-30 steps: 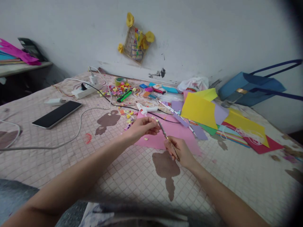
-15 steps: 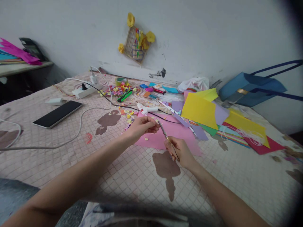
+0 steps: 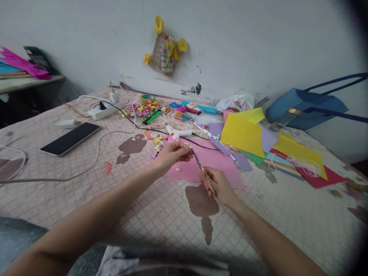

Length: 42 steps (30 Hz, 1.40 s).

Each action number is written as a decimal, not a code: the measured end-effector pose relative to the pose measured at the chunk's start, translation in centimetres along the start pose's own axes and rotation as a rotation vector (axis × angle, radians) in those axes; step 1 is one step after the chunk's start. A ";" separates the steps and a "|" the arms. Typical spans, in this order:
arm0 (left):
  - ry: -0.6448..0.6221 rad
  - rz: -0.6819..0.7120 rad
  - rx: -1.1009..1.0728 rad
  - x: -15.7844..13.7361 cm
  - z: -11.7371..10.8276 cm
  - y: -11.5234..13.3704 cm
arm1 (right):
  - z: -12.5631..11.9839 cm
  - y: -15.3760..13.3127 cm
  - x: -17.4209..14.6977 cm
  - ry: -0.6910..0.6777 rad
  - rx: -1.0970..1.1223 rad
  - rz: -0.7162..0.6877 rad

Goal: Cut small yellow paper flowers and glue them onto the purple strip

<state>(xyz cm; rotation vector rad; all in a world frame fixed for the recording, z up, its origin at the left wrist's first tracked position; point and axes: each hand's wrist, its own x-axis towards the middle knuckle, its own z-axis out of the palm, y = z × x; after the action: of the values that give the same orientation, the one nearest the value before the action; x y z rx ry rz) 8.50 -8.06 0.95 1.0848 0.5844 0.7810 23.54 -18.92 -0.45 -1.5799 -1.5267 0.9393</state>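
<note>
My right hand (image 3: 215, 183) is closed round a slim pair of scissors (image 3: 197, 160), whose silver blades point up and left. The blade tips reach the fingers of my left hand (image 3: 176, 151). That hand is pinched closed, with thumb and fingertips together; whatever it holds is too small to make out, though a pale speck shows at the tips. Both hands are above a pink paper sheet (image 3: 189, 170), on which a small pale yellow scrap (image 3: 177, 169) lies.
Behind the hands lie a white glue gun (image 3: 178, 132), a green cutter (image 3: 151, 117) and paper bits (image 3: 143, 110). Yellow paper (image 3: 243, 134) and a blue bag (image 3: 304, 109) are right. A phone (image 3: 70, 139), power strip (image 3: 105, 110) and cables are left.
The scissors and right hand have shifted very slightly left, the blade tips now closer to the left fingertips. My left hand stays almost in place.
</note>
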 end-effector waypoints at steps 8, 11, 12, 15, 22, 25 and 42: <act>-0.030 -0.088 -0.107 0.2 -0.3 -0.1 | 0.0 0.1 0.0 -0.002 -0.006 -0.006; -0.028 -0.081 -0.082 0.2 -0.4 0.1 | -0.1 0.2 0.0 -0.008 -0.010 0.004; -0.026 -0.074 -0.067 0.2 -0.4 0.2 | -0.1 0.2 -0.1 -0.011 -0.012 0.013; -0.028 -0.065 -0.025 0.1 -0.4 0.5 | -0.2 0.1 -0.1 -0.020 -0.033 0.017; -0.097 -0.087 0.034 0.4 -1.0 1.0 | -0.3 0.0 0.0 -0.018 -0.100 -0.020; -0.095 -0.093 0.033 0.4 -1.1 1.1 | -0.2 0.2 0.1 -0.012 -0.090 -0.020; -0.080 -0.062 0.049 0.3 -0.9 1.0 | -0.3 0.1 0.1 -0.001 -0.085 -0.016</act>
<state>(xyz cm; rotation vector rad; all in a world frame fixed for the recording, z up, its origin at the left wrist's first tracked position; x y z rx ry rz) 7.69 -7.10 1.53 1.1330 0.5691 0.6690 23.84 -18.87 -0.41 -1.6239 -1.5964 0.8773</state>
